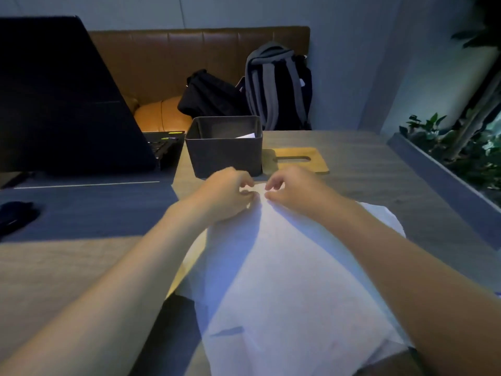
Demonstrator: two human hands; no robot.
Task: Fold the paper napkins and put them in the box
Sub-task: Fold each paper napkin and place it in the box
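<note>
A: Closest to the camera, what do you see?

B: A big white paper napkin (284, 280) spread out flat, running from the near edge of the bench (67, 267) away toward the box. Both forearms lie along its sides.

A: And the hands?

B: They meet at the napkin's far edge. The left hand (230, 195) has its fingers curled, thumb and fingertips pinching that edge. The right hand (291, 189) is just beside it, fingers curled too, its grip closed on the same edge in a pinch. The two grips are almost touching each other.

A: Is the napkin lifted?

B: The far edge looks slightly raised where it is pinched; the rest lies on the bench.

A: Where is the box?

B: Just beyond the hands: a dark grey box (225, 156), open at the top, standing upright. A white corner of paper (246, 136) shows inside it, at the right.

A: Anything around it?

B: A flat wooden lid with a slot (301, 161) lies just right of the box. To the left, an open dark laptop (62, 104). Farther back, a brown bench seat (189, 50) holds a black bag (208, 96) and a grey-strapped backpack (276, 85). Plants (461, 142) sit far right.
</note>
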